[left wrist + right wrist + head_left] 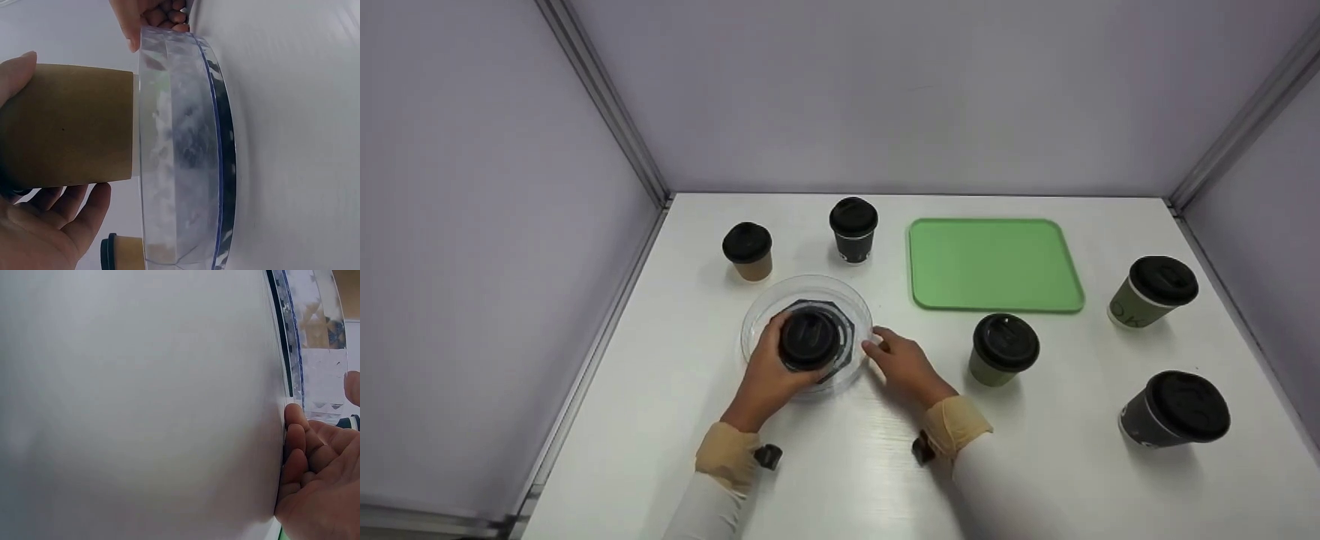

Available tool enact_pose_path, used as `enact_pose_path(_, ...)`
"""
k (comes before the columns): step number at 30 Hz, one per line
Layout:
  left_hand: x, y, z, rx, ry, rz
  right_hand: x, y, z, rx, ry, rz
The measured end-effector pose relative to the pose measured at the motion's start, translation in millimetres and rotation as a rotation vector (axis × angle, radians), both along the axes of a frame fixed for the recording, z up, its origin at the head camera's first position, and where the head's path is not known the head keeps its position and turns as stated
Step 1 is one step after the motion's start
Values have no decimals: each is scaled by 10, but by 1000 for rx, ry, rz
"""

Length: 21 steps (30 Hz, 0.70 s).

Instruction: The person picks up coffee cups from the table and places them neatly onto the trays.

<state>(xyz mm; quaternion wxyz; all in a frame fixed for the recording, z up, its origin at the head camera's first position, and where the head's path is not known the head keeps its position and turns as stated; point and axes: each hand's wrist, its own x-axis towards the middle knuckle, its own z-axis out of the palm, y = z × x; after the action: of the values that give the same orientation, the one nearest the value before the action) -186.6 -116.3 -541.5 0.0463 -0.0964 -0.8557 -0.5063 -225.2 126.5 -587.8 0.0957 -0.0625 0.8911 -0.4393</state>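
My left hand (pixel 780 367) grips a brown paper cup (pixel 73 124) with a black lid (pixel 809 339), fingers and thumb around its sides. The cup is upright over a clear round plastic tray (pixel 769 300) with a faceted wall and dark base. From the left wrist, the cup's bottom appears about level with the tray's rim; whether they touch, I cannot tell. At the tray's right edge, my right hand (pixel 904 365) pinches the rim, its thumb on the inner side and curled fingers (pixel 295 439) outside, low by the table.
Behind the tray stand a small brown cup (pixel 754 266) and a dark cup (pixel 853 246). A green rectangular tray (pixel 994 262) lies at back right. Green cups (pixel 991 371) (pixel 1136 304) and a large dark cup (pixel 1151 420) stand rightward, all with black lids. Walls border the white table (pixel 840 480).
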Motion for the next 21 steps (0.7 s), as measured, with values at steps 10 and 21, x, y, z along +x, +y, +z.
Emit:
enact_pose_path(10, 6, 32, -45, -25, 39, -21, 11, 3, 19, 7, 8, 2)
enact_pose_path(21, 54, -14, -114, -33, 12, -1, 6, 1, 18, 9, 7, 6)
